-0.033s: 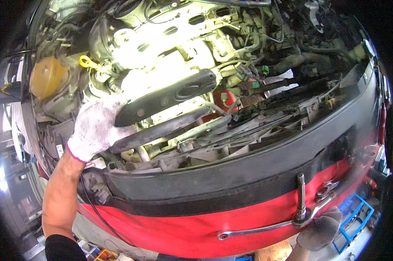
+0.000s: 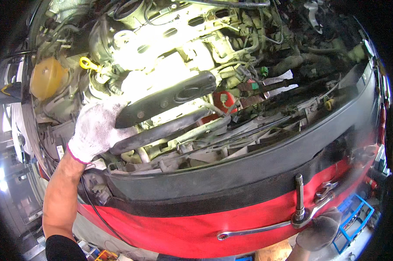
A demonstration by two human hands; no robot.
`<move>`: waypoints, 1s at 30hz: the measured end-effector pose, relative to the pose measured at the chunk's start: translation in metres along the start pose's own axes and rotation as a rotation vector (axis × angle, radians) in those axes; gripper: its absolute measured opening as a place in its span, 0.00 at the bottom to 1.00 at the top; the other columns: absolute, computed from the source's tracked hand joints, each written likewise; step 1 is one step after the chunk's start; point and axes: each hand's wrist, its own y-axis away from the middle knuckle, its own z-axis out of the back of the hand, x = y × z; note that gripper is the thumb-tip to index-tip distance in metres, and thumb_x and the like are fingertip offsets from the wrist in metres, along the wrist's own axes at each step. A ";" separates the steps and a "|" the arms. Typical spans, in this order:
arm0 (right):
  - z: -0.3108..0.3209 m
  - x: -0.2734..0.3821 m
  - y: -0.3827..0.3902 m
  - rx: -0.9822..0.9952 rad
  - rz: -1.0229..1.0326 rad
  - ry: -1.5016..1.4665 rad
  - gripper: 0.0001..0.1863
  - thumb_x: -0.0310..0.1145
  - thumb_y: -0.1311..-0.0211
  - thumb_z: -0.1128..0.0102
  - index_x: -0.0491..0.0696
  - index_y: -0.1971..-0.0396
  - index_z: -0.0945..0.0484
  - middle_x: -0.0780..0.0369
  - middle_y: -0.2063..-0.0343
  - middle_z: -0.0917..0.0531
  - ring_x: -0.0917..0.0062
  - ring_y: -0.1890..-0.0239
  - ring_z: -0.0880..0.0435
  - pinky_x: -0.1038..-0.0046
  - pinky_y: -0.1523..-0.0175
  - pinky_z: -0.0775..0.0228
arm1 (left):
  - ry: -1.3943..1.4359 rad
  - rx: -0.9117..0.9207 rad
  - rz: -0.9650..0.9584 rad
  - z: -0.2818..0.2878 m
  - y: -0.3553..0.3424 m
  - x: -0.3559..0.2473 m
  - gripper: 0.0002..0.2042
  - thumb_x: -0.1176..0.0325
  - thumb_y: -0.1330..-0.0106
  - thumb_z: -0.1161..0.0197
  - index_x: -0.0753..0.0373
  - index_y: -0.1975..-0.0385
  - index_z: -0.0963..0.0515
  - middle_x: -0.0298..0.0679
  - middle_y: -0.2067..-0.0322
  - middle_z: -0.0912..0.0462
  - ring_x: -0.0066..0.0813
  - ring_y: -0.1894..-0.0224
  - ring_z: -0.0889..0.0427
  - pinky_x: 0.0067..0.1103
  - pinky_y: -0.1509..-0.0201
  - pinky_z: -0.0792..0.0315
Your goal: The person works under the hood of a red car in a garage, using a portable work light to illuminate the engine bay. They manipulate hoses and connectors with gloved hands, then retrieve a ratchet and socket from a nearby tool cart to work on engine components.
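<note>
Left grip [image 2: 96, 129], white knit glove: fingers closed on the left end of a black bracket with oval recess [image 2: 172, 96], which extends to its right. Black tube [image 2: 166, 128]: right of this grip, below the bracket. Yellow dipstick handle [image 2: 88, 64]: above it. Amber reservoir [image 2: 48, 79]: above left.

Right grip [image 2: 320, 230], grey glove: beside a ratchet [image 2: 302, 219]; closure cannot be told. Long wrench [image 2: 257, 229]: to its left, on red fender cover [image 2: 174, 232].
</note>
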 end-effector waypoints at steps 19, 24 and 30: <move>-0.003 -0.001 -0.017 0.027 0.227 -0.025 0.15 0.38 0.30 0.41 0.46 0.75 0.25 0.61 0.78 0.23 0.69 0.78 0.26 0.70 0.73 0.36 | 0.166 0.099 0.429 0.021 -0.023 0.005 0.28 0.49 0.48 0.25 0.65 0.54 0.17 0.51 0.66 0.15 0.51 0.61 0.15 0.37 0.54 0.24; -0.002 0.002 -0.027 0.075 0.225 -0.070 0.10 0.35 0.35 0.36 0.46 0.72 0.25 0.61 0.76 0.22 0.68 0.77 0.25 0.67 0.72 0.33 | 0.058 -0.087 0.216 0.018 -0.067 0.010 0.33 0.50 0.48 0.23 0.66 0.46 0.20 0.51 0.57 0.14 0.48 0.55 0.14 0.35 0.48 0.23; 0.000 0.007 -0.030 0.080 0.209 -0.037 0.07 0.32 0.36 0.37 0.47 0.71 0.24 0.61 0.76 0.22 0.67 0.76 0.24 0.67 0.69 0.30 | 0.008 -0.029 0.254 -0.002 -0.090 0.016 0.36 0.43 0.46 0.26 0.65 0.45 0.20 0.51 0.55 0.14 0.50 0.53 0.14 0.36 0.48 0.22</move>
